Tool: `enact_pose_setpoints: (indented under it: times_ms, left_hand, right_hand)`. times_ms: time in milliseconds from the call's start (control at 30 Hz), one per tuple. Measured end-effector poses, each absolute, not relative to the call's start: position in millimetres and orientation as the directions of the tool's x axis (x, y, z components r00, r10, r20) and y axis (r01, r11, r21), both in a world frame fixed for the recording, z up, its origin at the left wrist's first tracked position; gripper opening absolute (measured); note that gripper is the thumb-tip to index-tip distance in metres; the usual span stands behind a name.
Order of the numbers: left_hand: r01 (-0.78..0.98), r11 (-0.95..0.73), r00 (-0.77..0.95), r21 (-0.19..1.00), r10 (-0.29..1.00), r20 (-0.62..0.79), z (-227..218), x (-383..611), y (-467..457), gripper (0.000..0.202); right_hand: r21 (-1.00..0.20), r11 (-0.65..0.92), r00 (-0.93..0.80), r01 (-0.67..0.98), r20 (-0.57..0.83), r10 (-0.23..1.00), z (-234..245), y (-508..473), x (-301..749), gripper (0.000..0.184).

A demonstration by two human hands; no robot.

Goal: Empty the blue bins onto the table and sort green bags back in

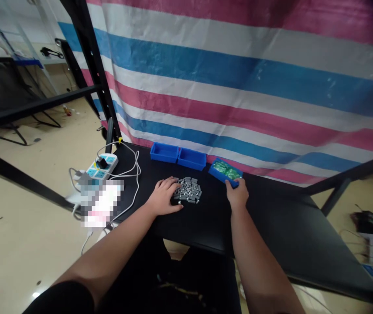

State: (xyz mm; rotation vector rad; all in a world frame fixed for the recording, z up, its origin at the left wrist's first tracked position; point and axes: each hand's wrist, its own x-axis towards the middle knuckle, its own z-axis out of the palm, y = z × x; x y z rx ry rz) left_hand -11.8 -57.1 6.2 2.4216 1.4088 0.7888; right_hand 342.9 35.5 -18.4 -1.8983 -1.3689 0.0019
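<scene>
A pile of small silvery metal parts (189, 190) lies on the black table, some like short cylinders, others like little balls. My left hand (165, 197) rests palm down at the pile's left edge, fingers spread and touching it. On the right, my right hand (237, 192) grips the near edge of a blue bin (217, 175), thumb and fingers closed round its corner. Green shiny pieces (226, 169) fill that bin; their exact kind cannot be made out.
Two more blue bins, a left one (164, 152) and a right one (192, 158), stand along the table's back. A power strip (103, 168) with white cables (137, 168) occupies the left end, beside a blurred-out lit object (103, 204). A striped sheet (238, 87) hangs behind.
</scene>
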Motion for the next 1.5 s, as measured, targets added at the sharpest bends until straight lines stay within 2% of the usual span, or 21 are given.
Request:
enact_pose_setpoints:
  times_ms: [133, 233, 333, 467, 567, 633, 700, 767, 867, 967, 1067, 1167, 1233, 1367, 1433, 1500]
  left_hand:
    - [0.716, -0.527, 0.380, 0.459, 0.845, 0.377, 7, -16, -57, 0.074]
    - [0.669, -0.555, 0.341, 0.494, 0.820, 0.459, 19, -13, -62, 0.062]
    - [0.574, -0.631, 0.355, 0.523, 0.767, 0.535, 39, 9, -72, 0.055]
    - [0.413, -0.693, 0.452, 0.591, 0.720, 0.527, 63, 62, -86, 0.088]
    - [0.369, -0.647, 0.503, 0.667, 0.743, 0.443, 67, 91, -89, 0.107]
    - [0.336, -0.591, 0.505, 0.733, 0.770, 0.390, 65, 99, -88, 0.114]
    - [0.293, -0.546, 0.488, 0.785, 0.791, 0.368, 61, 102, -88, 0.113]
    - [0.248, -0.527, 0.453, 0.813, 0.805, 0.383, 56, 105, -90, 0.109]
    - [0.158, -0.498, 0.430, 0.853, 0.812, 0.394, 47, 112, -94, 0.109]
    - [0.170, -0.496, 0.501, 0.851, 0.787, 0.359, 44, 119, -96, 0.108]
    - [0.330, -0.548, 0.572, 0.769, 0.764, 0.299, 51, 117, -91, 0.100]
    - [0.403, -0.588, 0.588, 0.701, 0.753, 0.294, 60, 98, -80, 0.111]
    - [0.435, -0.576, 0.518, 0.693, 0.789, 0.331, 59, 76, -71, 0.115]
    - [0.558, -0.449, 0.232, 0.698, 0.892, 0.389, 36, 20, -53, 0.108]
    - [0.562, -0.422, 0.232, 0.711, 0.906, 0.354, 20, -5, -47, 0.119]
    - [0.529, -0.426, 0.304, 0.734, 0.902, 0.305, 7, -21, -42, 0.133]
  right_hand:
    - [-0.636, -0.035, 0.440, 0.771, 0.492, 0.751, -14, -12, 353, 0.041]
    - [-0.634, 0.065, 0.416, 0.770, 0.578, 0.702, -12, -61, 349, 0.039]
    - [-0.726, 0.093, 0.479, 0.681, 0.538, 0.694, -13, -110, 334, 0.040]
    - [-0.819, 0.160, 0.462, 0.551, 0.459, 0.759, -10, -156, 307, 0.035]
    - [-0.844, 0.252, 0.384, 0.473, 0.455, 0.803, 1, -171, 291, 0.033]
    - [-0.862, 0.307, 0.397, 0.405, 0.468, 0.790, 8, -172, 284, 0.041]
    - [-0.898, 0.363, 0.460, 0.249, 0.439, 0.771, 11, -170, 282, 0.067]
    - [-0.924, 0.381, 0.491, 0.027, 0.345, 0.800, 9, -164, 282, 0.091]
    - [-0.923, 0.251, 0.316, -0.291, 0.155, 0.936, -1, -156, 284, 0.090]
    - [-0.891, 0.112, 0.112, -0.441, 0.070, 0.991, -8, -146, 284, 0.084]
    - [-0.870, 0.095, 0.098, -0.483, 0.053, 0.994, -5, -134, 276, 0.078]
    - [-0.849, 0.115, 0.118, -0.516, 0.063, 0.991, 2, -121, 265, 0.077]
    - [-0.847, 0.133, 0.134, -0.515, 0.073, 0.988, 4, -112, 262, 0.077]
    - [-0.880, 0.158, 0.183, -0.449, 0.083, 0.980, -1, -93, 270, 0.078]
    - [-0.908, 0.166, 0.191, -0.385, 0.098, 0.977, -5, -82, 277, 0.079]
    - [-0.943, 0.186, 0.180, -0.275, 0.140, 0.974, -6, -70, 280, 0.083]
